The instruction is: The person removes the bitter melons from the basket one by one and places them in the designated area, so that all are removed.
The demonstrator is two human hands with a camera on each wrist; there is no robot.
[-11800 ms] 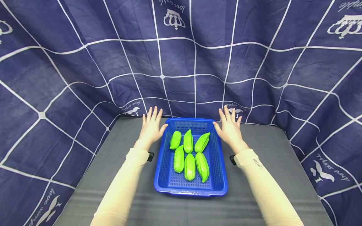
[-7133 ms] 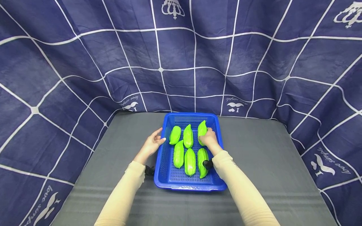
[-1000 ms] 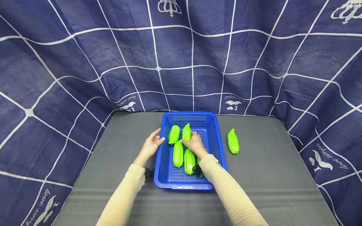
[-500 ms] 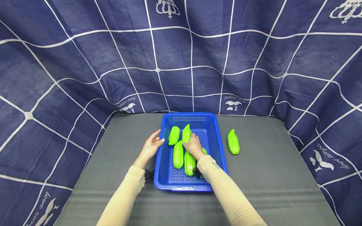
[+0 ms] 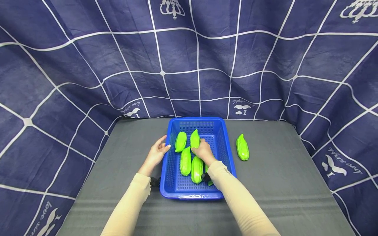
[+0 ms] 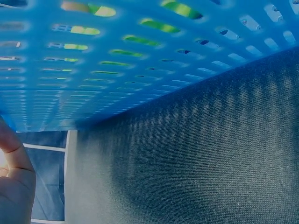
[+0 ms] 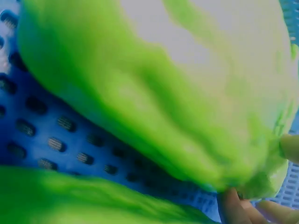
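Observation:
A blue plastic basket (image 5: 193, 195) holds several bright green, ridged bitter melons. My right hand (image 5: 203, 151) reaches inside and grips the bitter melon (image 5: 195, 138) in the back middle; in the right wrist view, fingertips (image 7: 233, 207) meet the end of a bitter melon (image 7: 154, 88). Another bitter melon (image 5: 180, 141) lies at the back left. In front are bitter melons at left (image 5: 185, 161) and centre (image 5: 197, 169), and a third (image 5: 210, 182) mostly hidden under my right wrist. My left hand (image 5: 155, 153) holds the basket's left rim, thumb over the edge.
One bitter melon (image 5: 242, 147) lies on the grey table (image 5: 271, 183), right of the basket. A blue curtain with white lines (image 5: 183, 82) hangs behind the table and along both sides. The basket's slotted wall (image 6: 117, 65) fills the upper left wrist view.
Both hands were open beside the basket at first. The back-right bitter melon has gone from the basket to the table at right. Over the last second the right hand stays on the back-middle one.

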